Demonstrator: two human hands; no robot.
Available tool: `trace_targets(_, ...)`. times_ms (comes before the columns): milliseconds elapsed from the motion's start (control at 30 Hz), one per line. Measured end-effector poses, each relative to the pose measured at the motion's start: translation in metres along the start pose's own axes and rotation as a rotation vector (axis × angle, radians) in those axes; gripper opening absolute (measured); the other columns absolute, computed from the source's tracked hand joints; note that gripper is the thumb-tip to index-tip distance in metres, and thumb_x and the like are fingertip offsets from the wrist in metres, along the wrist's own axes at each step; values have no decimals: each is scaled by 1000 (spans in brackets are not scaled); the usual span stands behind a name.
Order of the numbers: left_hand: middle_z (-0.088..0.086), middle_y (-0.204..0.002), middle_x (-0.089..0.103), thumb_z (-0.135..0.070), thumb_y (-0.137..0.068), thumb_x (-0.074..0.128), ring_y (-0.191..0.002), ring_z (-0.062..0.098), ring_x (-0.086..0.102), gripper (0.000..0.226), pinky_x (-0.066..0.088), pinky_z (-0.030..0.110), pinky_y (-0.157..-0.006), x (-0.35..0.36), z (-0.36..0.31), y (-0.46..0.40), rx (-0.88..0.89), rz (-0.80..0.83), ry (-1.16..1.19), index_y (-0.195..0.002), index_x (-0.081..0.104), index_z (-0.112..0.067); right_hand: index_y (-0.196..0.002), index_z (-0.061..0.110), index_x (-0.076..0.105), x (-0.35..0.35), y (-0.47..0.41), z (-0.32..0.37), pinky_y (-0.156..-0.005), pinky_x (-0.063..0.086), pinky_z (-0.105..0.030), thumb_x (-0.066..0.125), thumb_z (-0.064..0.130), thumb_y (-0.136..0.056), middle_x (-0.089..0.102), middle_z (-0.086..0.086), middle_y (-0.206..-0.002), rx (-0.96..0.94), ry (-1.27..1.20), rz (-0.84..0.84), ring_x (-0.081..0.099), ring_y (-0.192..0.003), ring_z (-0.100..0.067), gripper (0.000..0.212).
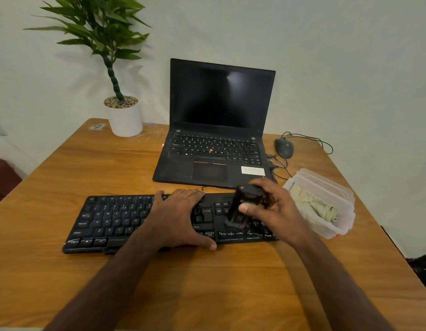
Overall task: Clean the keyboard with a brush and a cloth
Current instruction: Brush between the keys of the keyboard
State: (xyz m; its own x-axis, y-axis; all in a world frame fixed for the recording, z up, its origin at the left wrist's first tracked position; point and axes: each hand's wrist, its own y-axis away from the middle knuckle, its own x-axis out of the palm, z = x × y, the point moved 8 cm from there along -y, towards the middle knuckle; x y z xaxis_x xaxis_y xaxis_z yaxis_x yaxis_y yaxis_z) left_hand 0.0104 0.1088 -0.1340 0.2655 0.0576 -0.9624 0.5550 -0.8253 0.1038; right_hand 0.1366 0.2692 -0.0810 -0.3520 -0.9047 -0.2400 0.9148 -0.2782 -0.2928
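Keyboard (116,220) sits at the desk's (64,168) near edge, in front of the laptop (216,144). Looks like the brushing step rn: right hand (276,211) curled round a black brush (240,209), tip down on the right-side keys. Left hand (181,218) lies flat w/ fingers spread over the middle keys, pinning it down. Next prob needs short sweeps btwn key rows. Cloth (314,206) waits in a plastic tub (336,192) just right of the keyboard.

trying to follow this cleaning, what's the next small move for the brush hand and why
Probably sweep the brush sideways along the keys: the right hand holds it with its bristle end down on the right part of the keyboard, and the left hand rests flat on the middle, steadying it.
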Motion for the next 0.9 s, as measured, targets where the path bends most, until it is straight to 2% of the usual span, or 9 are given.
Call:
trace_targets(67,-11,-163,22,-100,-45,53,-149,12,18,136,4,63,-119,-1,-1,0,-1,2,3,-156,15,-32,-114,12,65,9,0,-4,-74,58,-26,79,13,-80,70,4,-100,-2,47,37,70,-95,-19,36)
trace_targets(200,-11,-163,20,-100,-45,54,-149,11,17,136,4,63,-119,-2,-2,1,-3,24,-12,-156,14,-33,-115,12,65,-2,-7,-4,-73,59,-28,79,10,-82,71,3,-100,-12,71,-37,71,-94,-19,36)
trace_targets(367,-12,-163,22,-100,-44,55,-148,11,19,136,4,62,-119,-2,0,0,2,17,7,-156,15,-34,-115,16,65,-3,1,-9,-78,62,-45,80,18,-83,70,-6,-101,10,126,50,70,-90,-28,35)
trace_targets(467,-12,-163,22,-101,-42,53,-148,10,19,138,4,62,-119,-2,1,0,7,15,12,-156,15,-34,-113,16,65,-24,8,-6,-80,60,-40,81,21,-83,70,-4,-102,10,165,77,70,-94,-24,34)
trace_targets(567,-13,-163,22,-102,-41,52,-148,10,19,138,5,62,-119,-2,1,0,6,14,13,-156,15,-35,-112,22,66,-50,15,0,-74,56,-33,76,36,-81,69,2,-100,-6,285,85,67,-90,-20,35)
trace_targets(633,-13,-163,22,-102,-40,52,-148,9,19,138,5,61,-119,-2,1,0,4,13,14,-155,15,-36,-113,23,66,-65,16,3,-72,55,-36,75,40,-82,69,3,-100,-6,336,85,66,-90,-20,36)
trace_targets(733,-13,-162,22,-102,-40,53,-148,10,19,138,5,60,-120,-2,2,0,0,10,17,-155,15,-37,-114,17,67,-78,15,8,-74,55,-41,80,21,-85,69,3,-102,-16,300,68,65,-92,-22,32)
trace_targets(833,-12,-163,22,-103,-38,51,-148,10,20,140,7,60,-120,-2,2,-1,-5,12,10,-156,14,-37,-112,13,67,-82,19,10,-74,54,-31,76,10,-82,68,5,-100,-35,259,47,65,-92,-20,31)
trace_targets(900,-12,-163,22,-104,-36,49,-148,10,20,141,8,60,-120,-1,2,-1,-4,13,10,-156,15,-37,-112,14,67,-82,23,4,-74,52,-30,77,11,-82,69,5,-100,-22,258,50,65,-92,-20,32)
